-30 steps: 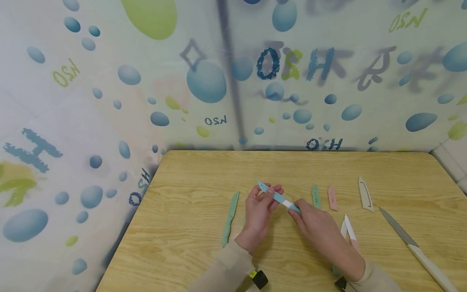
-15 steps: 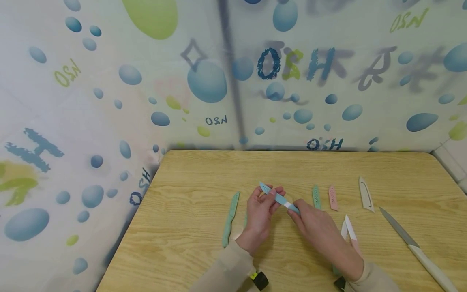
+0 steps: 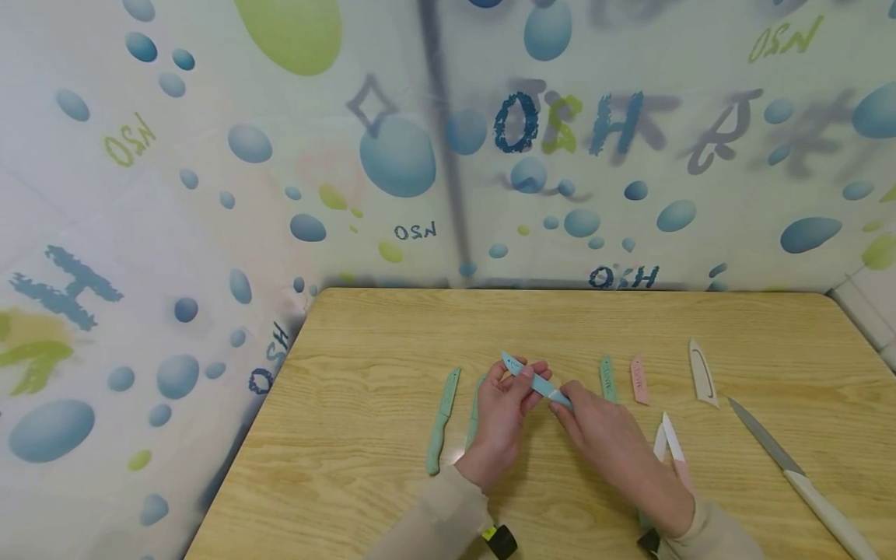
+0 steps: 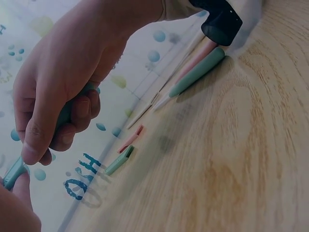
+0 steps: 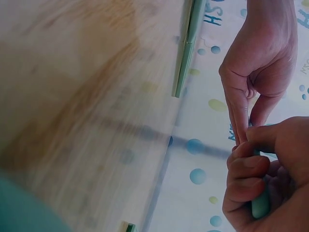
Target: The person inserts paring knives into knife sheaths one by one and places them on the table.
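My left hand [image 3: 498, 420] pinches a light blue blade sheath [image 3: 541, 385] between thumb and fingers, its pointed end up and left. My right hand [image 3: 610, 439] grips the blue handle [image 3: 562, 400] of a small knife, the fingers curled round it in the right wrist view. The knife's white blade is in the sheath, with only a thin strip showing at the sheath's mouth. Both hands are held above the wooden table [image 3: 336, 435]. In the left wrist view, the handle [image 4: 65, 118] is mostly covered by the right hand's fingers.
Left lies a green sheathed knife [image 3: 441, 424], with another green one [image 3: 474, 412] partly behind my left wrist. Right are a green sheath [image 3: 607, 379], pink sheath [image 3: 638, 379], cream sheath [image 3: 701, 375], large bare knife [image 3: 815, 490], and pink-handled [image 3: 673, 439] and green-handled knives [image 4: 200, 72] with white blades.
The hands have come closer together and the blade has slid deeper into the blue sheath; less white shows. My left hand has shifted slightly right, uncovering more of the second green knife.
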`<act>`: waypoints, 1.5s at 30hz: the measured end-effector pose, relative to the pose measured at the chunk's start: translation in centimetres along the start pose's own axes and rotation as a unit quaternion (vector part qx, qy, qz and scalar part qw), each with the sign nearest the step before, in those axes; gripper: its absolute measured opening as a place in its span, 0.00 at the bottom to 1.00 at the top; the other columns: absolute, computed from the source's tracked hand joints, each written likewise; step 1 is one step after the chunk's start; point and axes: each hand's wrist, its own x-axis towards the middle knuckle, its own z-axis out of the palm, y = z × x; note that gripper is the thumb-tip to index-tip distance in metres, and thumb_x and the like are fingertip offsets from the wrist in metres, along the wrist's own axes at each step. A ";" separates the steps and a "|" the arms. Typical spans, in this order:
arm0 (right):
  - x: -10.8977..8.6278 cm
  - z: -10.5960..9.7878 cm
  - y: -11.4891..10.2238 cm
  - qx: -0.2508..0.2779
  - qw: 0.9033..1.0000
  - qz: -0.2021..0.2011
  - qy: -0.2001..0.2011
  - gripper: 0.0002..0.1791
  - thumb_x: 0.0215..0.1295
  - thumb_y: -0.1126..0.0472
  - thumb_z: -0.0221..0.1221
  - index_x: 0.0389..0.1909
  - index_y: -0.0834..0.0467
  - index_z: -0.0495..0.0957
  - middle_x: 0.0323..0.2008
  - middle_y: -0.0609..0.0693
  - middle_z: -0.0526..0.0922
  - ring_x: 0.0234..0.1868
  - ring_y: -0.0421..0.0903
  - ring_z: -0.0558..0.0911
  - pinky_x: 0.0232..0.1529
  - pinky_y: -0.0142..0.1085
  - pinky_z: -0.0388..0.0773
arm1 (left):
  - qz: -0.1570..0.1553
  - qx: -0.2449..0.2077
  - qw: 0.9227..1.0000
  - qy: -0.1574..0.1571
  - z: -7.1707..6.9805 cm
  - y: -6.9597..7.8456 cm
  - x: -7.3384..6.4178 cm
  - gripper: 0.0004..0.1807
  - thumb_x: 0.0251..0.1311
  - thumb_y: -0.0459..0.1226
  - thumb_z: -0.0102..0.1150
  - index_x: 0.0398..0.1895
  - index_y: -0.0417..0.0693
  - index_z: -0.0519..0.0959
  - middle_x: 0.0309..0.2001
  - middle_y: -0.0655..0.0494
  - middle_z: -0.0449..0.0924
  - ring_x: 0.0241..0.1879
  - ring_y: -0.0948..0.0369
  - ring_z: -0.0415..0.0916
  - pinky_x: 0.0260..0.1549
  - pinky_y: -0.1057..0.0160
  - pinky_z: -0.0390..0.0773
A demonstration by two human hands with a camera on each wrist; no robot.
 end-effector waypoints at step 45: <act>-0.5 -2.7 1.8 0.019 0.999 0.036 -0.023 0.17 0.80 0.47 0.54 0.46 0.55 0.84 0.24 0.37 0.75 0.19 0.33 0.68 0.20 0.32 0.69 | -0.057 0.282 0.955 -0.070 -3.8 4.5 4.1 0.22 0.68 0.28 0.65 0.65 0.36 0.78 0.38 0.51 0.77 0.30 0.63 0.81 0.37 0.59 0.89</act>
